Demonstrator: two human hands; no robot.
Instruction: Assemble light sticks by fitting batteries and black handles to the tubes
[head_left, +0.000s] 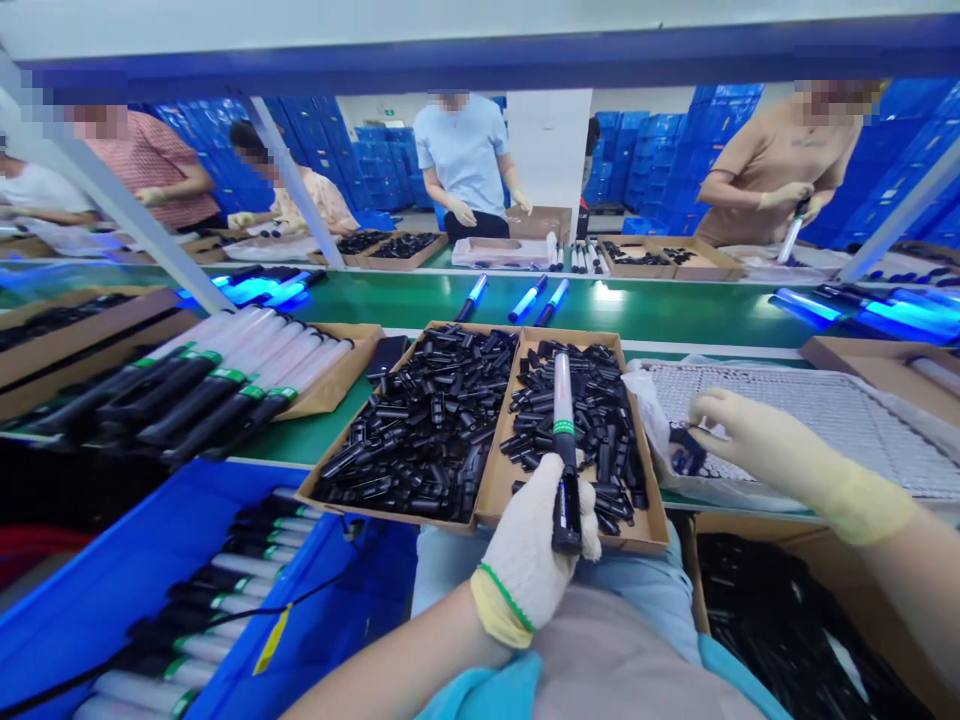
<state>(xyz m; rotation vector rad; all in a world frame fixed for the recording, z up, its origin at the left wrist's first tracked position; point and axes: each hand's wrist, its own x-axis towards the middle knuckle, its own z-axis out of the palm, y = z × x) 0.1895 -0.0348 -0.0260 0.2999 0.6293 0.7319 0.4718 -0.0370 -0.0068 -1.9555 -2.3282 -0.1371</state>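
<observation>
My left hand (536, 545), in a white knit glove with a green hem, is closed around the black handle of a light stick (563, 425). The stick is upright, with a green band and a whitish clear tube at the top. My right hand (739, 435), in a pale yellow glove, has its fingers bent together over the left end of a plastic-lined tray (817, 490) packed with small silvery-white cylinders. A dark patch (686, 452) shows just under those fingertips. Whatever they grip is hidden.
Two cardboard trays of small black plastic parts (420, 420) (615, 455) sit before me. Finished-looking light sticks (247, 360) are piled at left, above a blue bin (315, 600) of more sticks. Blue-lit sticks (529, 298) lie on the green belt (420, 300). Several co-workers stand opposite.
</observation>
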